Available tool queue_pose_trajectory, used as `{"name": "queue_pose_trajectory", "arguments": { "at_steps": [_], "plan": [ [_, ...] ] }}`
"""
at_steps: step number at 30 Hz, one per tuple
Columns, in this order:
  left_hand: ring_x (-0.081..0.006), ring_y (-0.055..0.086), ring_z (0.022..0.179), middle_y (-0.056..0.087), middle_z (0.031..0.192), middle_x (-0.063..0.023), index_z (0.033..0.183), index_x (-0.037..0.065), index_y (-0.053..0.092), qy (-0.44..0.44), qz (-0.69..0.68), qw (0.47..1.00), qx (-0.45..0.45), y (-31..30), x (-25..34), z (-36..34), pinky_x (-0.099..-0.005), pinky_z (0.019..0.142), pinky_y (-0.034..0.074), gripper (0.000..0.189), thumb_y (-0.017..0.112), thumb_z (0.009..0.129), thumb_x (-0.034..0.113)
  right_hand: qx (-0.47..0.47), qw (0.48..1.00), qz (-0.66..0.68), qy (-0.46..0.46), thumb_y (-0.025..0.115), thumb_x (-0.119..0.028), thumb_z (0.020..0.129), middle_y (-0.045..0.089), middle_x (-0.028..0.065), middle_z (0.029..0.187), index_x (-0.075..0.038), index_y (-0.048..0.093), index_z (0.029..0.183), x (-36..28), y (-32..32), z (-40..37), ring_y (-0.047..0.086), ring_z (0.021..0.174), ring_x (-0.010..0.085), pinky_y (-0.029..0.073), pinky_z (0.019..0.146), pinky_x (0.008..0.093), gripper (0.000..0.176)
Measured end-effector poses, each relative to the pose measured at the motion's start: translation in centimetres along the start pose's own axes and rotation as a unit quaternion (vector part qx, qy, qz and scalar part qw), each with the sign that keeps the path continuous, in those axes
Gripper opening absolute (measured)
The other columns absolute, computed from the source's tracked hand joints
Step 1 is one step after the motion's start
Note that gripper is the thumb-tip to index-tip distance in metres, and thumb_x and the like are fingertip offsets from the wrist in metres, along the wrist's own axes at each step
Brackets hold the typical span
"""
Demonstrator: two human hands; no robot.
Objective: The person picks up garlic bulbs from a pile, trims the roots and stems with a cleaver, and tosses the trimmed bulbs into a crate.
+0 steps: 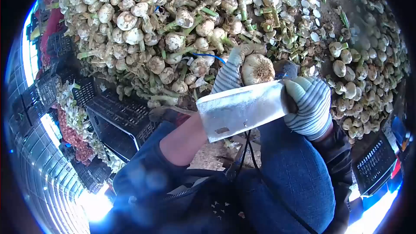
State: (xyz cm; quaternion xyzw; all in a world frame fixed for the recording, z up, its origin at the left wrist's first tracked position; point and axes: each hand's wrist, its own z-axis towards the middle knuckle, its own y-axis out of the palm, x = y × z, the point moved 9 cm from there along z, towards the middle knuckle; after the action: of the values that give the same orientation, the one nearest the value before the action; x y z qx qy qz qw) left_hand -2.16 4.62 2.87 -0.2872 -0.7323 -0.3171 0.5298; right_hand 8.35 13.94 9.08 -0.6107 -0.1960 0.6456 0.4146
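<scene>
My left hand (229,72), in a striped knit glove, is closed around a garlic bulb (258,70) with its root end showing. Part of that hand is hidden behind the broad blade of a cleaver (242,109). My right hand (308,106), also gloved, grips the cleaver's handle at the right. The worn metal blade lies across the view just below the bulb, its upper edge overlapping the bulb's bottom in this view.
A large heap of garlic bulbs with stems (143,34) spreads ahead and left. More bulbs (368,73) lie in a pile at the right. Cut trimmings (303,30) cover the ground between them. Black plastic crates (119,115) stand left, another crate (372,164) at the lower right.
</scene>
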Motion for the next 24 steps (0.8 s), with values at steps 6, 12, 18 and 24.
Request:
{"name": "queue_pose_trajectory", "arguments": {
  "at_steps": [6,12,18,24],
  "plan": [
    [-0.0186,0.061,0.091,0.061,0.101,-0.0101,0.119,0.004,0.05,-0.002,0.114,0.993,-0.005,-0.7,-1.7,-0.3,-0.0319,0.081,0.05,0.065,0.085,0.068,0.024,-0.03,0.999,0.015,-0.01,0.066,-0.01,0.064,0.048,0.0095,0.063,-0.007,0.055,0.072,-0.7,0.8,0.5,0.051,0.055,0.0318,0.039,0.049,0.0432,0.013],
    [-0.0232,0.063,0.089,0.063,0.099,-0.0134,0.116,0.002,0.051,-0.014,0.219,0.975,-0.01,-0.6,-1.2,-1.0,-0.0336,0.08,0.05,0.061,0.083,0.069,0.024,-0.017,0.999,0.032,-0.027,0.067,-0.01,0.065,0.047,0.0092,0.061,-0.008,0.054,0.067,-0.3,1.3,0.3,0.051,0.054,0.0314,0.038,0.048,0.0428,0.014],
    [-0.0231,0.063,0.088,0.064,0.096,-0.0119,0.115,0.002,0.051,-0.136,0.032,0.99,0.016,-0.2,-3.8,-2.1,-0.0342,0.08,0.05,0.054,0.079,0.073,0.025,0.006,0.999,0.035,-0.012,0.069,-0.015,0.063,0.048,0.0079,0.062,-0.008,0.058,0.074,2.3,2.2,-1.4,0.051,0.056,0.0305,0.039,0.051,0.0423,0.017],
    [-0.022,0.062,0.089,0.062,0.096,-0.0112,0.114,0.003,0.049,-0.002,0.167,0.985,-0.033,1.0,-0.7,-2.2,-0.034,0.08,0.05,0.062,0.083,0.065,0.02,-0.001,0.999,0.053,0.011,0.069,-0.017,0.062,0.055,0.011,0.067,-0.007,0.06,0.079,4.9,3.2,-2.6,0.057,0.062,0.0336,0.045,0.056,0.0411,0.022]
  ]
}}
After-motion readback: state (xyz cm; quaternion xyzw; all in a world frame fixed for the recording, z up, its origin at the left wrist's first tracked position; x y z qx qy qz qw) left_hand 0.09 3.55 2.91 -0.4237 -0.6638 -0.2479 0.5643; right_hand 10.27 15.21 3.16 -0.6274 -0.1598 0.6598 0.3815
